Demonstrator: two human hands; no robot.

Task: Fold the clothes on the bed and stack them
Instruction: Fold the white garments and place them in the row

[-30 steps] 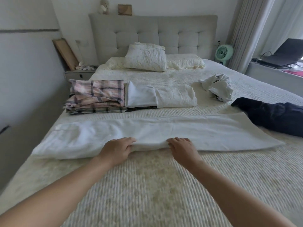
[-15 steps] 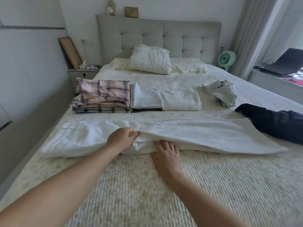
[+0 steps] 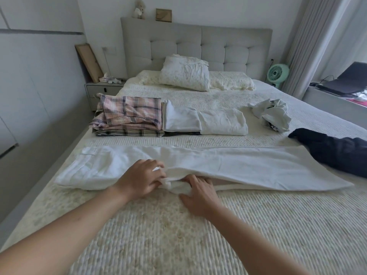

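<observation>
The white trousers (image 3: 198,165) lie across the bed (image 3: 178,235), long axis running left to right, directly ahead of both hands. The left hand (image 3: 142,178) pinches the near edge at mid-length; the right hand (image 3: 199,192), fingers straight, slides under it, just beside.

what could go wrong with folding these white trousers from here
The left hand pinches the near edge of the white trousers while the right hand has its fingers tucked under it, so the layers may bunch and crease. The dark garment lies against the trouser hem and could get dragged along. Little gap remains before the folded stacks, so a swung leg might knock them.
</observation>
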